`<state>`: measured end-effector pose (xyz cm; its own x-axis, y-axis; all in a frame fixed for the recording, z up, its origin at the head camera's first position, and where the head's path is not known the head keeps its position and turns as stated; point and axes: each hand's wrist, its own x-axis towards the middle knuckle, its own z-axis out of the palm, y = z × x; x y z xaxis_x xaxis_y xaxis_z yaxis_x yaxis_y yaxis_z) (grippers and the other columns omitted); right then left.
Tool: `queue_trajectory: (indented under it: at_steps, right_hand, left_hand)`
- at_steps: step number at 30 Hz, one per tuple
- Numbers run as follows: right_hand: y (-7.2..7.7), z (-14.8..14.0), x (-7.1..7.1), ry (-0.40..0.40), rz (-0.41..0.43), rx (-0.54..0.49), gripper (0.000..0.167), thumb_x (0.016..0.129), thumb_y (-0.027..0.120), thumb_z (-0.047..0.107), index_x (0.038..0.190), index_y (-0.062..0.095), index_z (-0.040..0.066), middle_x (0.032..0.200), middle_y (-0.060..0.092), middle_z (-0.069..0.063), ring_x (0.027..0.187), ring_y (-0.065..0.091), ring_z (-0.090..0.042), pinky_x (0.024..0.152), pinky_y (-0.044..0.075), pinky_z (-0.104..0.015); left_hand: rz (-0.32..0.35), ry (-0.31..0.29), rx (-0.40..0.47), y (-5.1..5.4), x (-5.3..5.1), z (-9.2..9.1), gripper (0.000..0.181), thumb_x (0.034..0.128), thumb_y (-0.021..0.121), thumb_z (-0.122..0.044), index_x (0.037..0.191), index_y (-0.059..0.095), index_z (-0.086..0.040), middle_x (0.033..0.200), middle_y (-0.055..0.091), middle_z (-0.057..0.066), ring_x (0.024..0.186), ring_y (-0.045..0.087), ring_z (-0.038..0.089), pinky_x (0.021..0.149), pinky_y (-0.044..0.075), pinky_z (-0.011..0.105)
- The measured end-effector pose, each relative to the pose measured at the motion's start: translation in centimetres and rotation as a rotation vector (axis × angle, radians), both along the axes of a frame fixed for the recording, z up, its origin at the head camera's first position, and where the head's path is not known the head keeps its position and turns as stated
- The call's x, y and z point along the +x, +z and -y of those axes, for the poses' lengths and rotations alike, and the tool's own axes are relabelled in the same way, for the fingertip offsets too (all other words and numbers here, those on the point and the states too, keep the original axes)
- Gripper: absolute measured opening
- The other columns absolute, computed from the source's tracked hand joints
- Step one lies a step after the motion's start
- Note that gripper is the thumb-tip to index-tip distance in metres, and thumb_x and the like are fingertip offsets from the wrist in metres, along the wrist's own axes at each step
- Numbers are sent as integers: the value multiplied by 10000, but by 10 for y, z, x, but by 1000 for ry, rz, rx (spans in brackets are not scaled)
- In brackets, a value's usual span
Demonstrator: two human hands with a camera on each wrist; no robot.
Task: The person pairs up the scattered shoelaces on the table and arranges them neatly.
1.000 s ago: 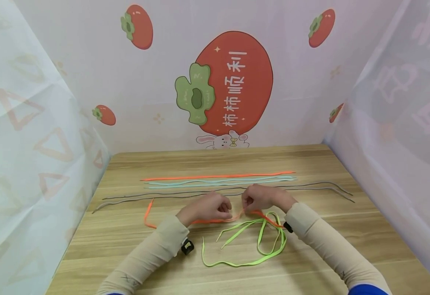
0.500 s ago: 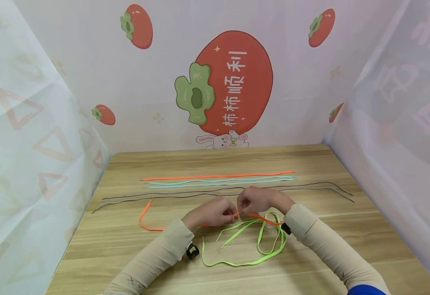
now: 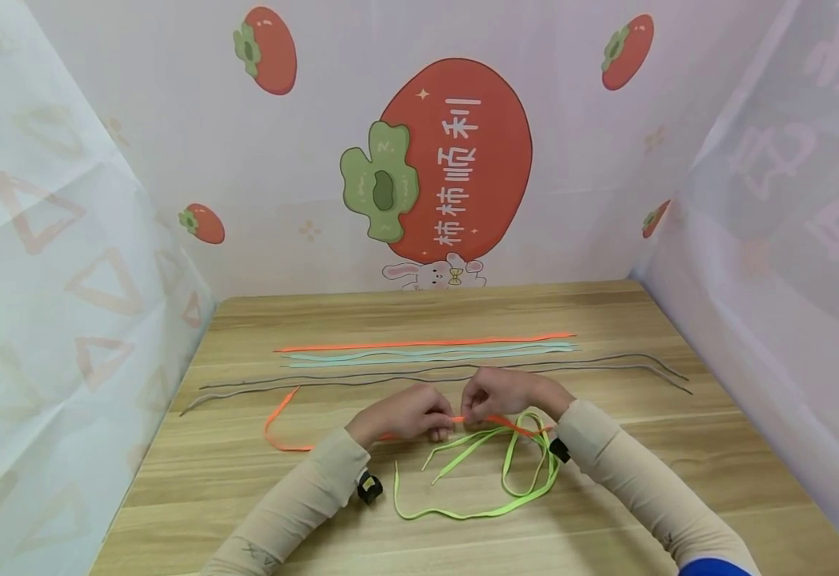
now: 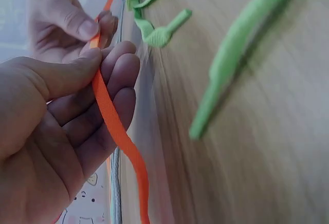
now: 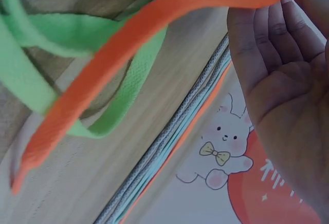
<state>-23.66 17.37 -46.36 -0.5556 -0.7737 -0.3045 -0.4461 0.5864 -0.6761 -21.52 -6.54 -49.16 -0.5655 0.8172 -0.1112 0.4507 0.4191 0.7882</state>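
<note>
Both hands pinch one flat orange lace point(image 4: 116, 126) between thumb and fingers, a short stretch of it showing between them. The left hand point(image 3: 406, 412) is at mid-table, its thumb pressing the lace on the index finger in the left wrist view. Close beside it, the right hand point(image 3: 501, 392) grips the same lace. From the right hand a loose tip of the orange lace point(image 5: 103, 75) hangs over the green lace in the right wrist view. The other end curves on the table left of the left hand. A green lace point(image 3: 455, 516) lies looped in front of the hands.
Behind the hands, two grey laces point(image 3: 592, 362), light-blue laces point(image 3: 419, 354) and another orange lace point(image 3: 419, 345) lie stretched across the wooden table point(image 3: 419, 312). Printed sheets stand at the back point(image 3: 563, 240) and both sides.
The hands have come closer together and slightly nearer the person, with the lace now pulled straight between them. The orange lace's left part has slid and bowed further left.
</note>
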Motion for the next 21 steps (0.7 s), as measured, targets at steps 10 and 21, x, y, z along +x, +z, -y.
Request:
queue_trajectory:
  at_steps: [10,21]
  right_hand:
    - [-8,-17,0,-38,50,-23,137,1016,725,186,930,795,105,830,749,1,724,598,-62,702,526,-208]
    - [-9,-40,2,-82,55,-17,141,1026,712,195,943,796,119,834,746,-4,697,572,-69,646,492,-201]
  left_hand:
    - [53,9,-5,0,-2,23,233,1067,594,-33,912,756,33,795,770,93,676,709,107,646,607,226]
    - [64,35,-26,-1,1,48,245,1063,605,-42,872,752,-1,767,751,77,667,690,110,631,607,242]
